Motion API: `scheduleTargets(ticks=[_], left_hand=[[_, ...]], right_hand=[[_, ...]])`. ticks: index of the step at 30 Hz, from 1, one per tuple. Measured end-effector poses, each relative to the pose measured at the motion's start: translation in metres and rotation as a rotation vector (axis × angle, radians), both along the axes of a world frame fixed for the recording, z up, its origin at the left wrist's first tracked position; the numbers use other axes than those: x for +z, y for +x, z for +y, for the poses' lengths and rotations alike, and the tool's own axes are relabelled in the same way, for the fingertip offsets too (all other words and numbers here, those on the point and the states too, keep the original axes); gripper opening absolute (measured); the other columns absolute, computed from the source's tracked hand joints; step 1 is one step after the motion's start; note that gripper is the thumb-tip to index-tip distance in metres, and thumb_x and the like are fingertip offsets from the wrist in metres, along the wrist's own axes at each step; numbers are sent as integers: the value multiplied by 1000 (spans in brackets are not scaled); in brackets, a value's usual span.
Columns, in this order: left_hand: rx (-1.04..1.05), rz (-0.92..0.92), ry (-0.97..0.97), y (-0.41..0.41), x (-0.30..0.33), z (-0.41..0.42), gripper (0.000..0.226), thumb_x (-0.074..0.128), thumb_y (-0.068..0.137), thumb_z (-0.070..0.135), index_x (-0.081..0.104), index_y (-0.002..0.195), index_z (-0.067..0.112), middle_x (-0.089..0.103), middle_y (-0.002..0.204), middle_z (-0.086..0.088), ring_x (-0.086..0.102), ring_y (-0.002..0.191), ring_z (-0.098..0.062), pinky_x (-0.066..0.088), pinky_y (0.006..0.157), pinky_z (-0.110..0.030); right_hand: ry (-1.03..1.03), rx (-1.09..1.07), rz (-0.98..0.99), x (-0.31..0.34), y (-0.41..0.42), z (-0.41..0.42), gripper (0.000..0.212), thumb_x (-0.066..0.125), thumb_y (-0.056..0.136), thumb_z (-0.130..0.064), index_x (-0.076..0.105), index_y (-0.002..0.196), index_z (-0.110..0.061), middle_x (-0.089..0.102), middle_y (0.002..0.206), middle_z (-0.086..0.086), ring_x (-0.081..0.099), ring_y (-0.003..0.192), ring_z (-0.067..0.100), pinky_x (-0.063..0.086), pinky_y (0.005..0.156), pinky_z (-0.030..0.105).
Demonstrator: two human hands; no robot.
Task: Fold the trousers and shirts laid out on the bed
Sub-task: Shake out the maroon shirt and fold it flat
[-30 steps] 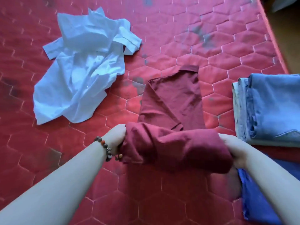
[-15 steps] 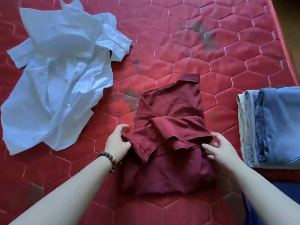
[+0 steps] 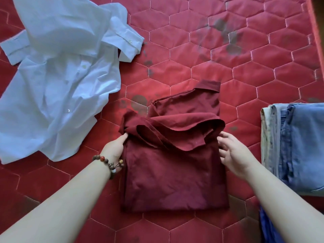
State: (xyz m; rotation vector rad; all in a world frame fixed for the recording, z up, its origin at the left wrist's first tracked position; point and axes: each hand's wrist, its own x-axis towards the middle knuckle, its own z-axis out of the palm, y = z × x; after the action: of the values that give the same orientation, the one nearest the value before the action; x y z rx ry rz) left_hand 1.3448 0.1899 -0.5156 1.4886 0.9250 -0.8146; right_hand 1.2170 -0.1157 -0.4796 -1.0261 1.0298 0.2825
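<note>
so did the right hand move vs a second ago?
Yes. The right hand went from gripping the lifted hem to open beside the maroon shirt, further up the bed toward the folded jeans.

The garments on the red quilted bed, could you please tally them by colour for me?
Dark red shirt: 1
Pale blue button shirt: 1
Folded blue denim trousers: a stack, count unclear
Bright blue fabric: 1, mostly hidden
Total: 4 colour groups

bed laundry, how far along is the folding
Done: the jeans lie folded in a stack at the right. In hand: the maroon shirt is part folded, left hand pinching its left edge, right hand open beside it. Left: the white shirt lies crumpled and unfolded.
</note>
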Motion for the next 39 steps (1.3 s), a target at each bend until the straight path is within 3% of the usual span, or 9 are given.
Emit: scheduleTargets(ticks=[3,6,16,22,25,28,30,34,39], left_hand=[[-90,-101,-35,4,-2,-2,34,71,85,22,65,111,-1,71,102,-20,70,87,-29,54,89,-45],[-202,-217,2,7,1,-7,5,73,83,16,72,86,13,74,92,-15,71,84,-29,56,83,-41],[-345,-196,-204,-16,0,0,15,57,94,20,70,99,14,74,102,-8,67,101,-25,52,92,-38],[-665,-409,91,-15,3,-13,27,77,72,29,66,96,23,73,91,5,68,90,-13,53,87,-34],[-885,-654,256,-8,6,-22,37,80,74,27,57,103,29,62,90,25,55,77,13,38,70,-2],[-926,-828,282,-1,6,-27,34,76,79,21,63,111,25,62,93,23,53,81,6,33,71,0],[-852,-840,234,5,3,-27,12,70,86,23,68,97,20,66,84,14,56,79,-2,42,73,-13],[-388,-532,145,10,-5,-30,31,55,95,34,63,80,8,66,80,-7,54,76,-17,48,75,-40],[-385,-560,349,8,0,-33,22,58,92,37,53,113,32,56,77,14,56,70,-3,38,64,-22]], right_hand=[[-64,45,-9,-6,-1,6,27,54,91,-3,57,113,-18,67,105,8,65,75,16,52,69,31],[-241,189,-82,-11,5,7,35,69,83,-5,61,116,-13,70,113,7,68,99,16,51,90,32],[-312,279,-55,-2,-45,-12,45,77,66,-22,65,108,-13,73,108,3,68,100,14,51,84,25],[-501,480,-15,-4,-69,-20,101,66,78,14,22,147,-46,55,131,-14,58,113,2,40,102,23],[-863,653,12,-6,-51,-16,93,67,79,2,27,146,-49,61,113,-12,59,99,8,40,87,18],[-1000,624,-85,-9,-36,-17,48,69,78,2,66,118,-24,66,101,-6,63,96,19,39,80,14],[-1056,505,-79,-9,-21,-22,11,72,81,-8,68,81,-18,62,86,2,62,88,26,34,69,22],[-860,173,193,-16,16,-34,56,52,90,-56,58,66,-5,62,71,7,63,81,32,47,71,39],[-657,190,200,-19,22,-43,74,41,69,-80,66,81,-11,67,85,-2,62,87,21,49,93,47]])
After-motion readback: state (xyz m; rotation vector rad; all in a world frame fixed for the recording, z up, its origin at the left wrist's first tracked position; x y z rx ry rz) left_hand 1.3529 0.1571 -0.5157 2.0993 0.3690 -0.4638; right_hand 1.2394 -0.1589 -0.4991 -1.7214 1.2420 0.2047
